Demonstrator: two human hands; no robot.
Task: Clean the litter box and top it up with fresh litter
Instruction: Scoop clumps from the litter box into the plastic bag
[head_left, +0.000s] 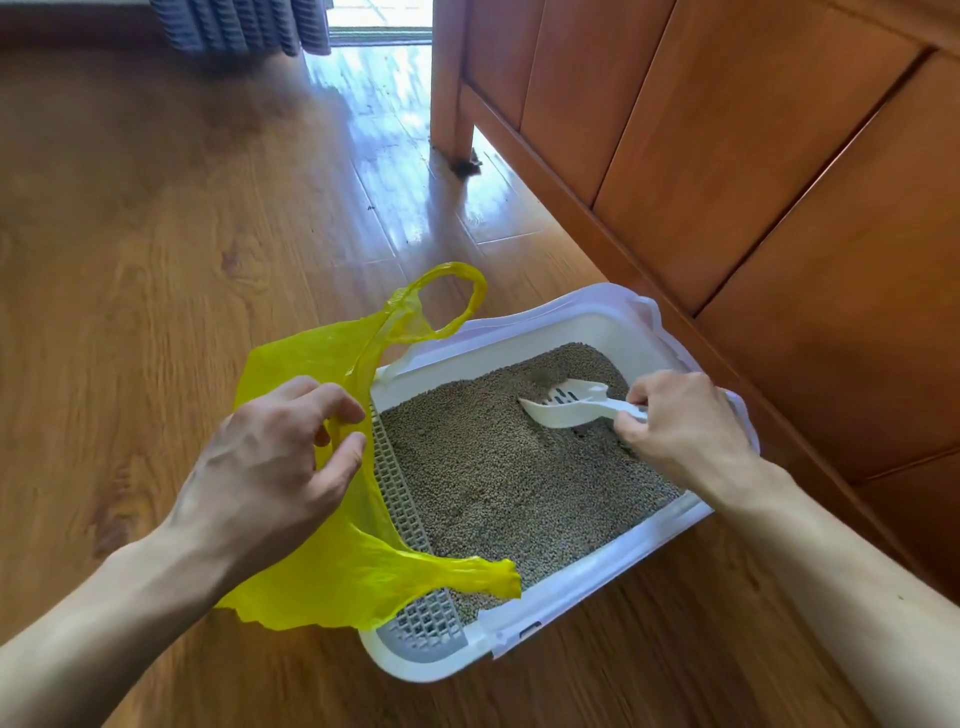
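Note:
A white litter box (587, 582) sits on the wooden floor, filled with grey-brown litter (498, 467). A slotted grid step (415, 618) runs along its left side. My right hand (680, 421) grips the handle of a white slotted scoop (566, 405), whose head lies on the litter near the far right. My left hand (275, 457) pinches the edge of a yellow plastic bag (322, 571) at the box's left rim. One bag handle (452, 301) stands up behind the box; another drapes over the grid.
A large wooden cabinet (727, 156) stands close behind and to the right of the box, with a leg (452, 130) on the floor. Bare wooden floor (156, 234) stretches left. A grey curtain (234, 26) hangs at the far wall.

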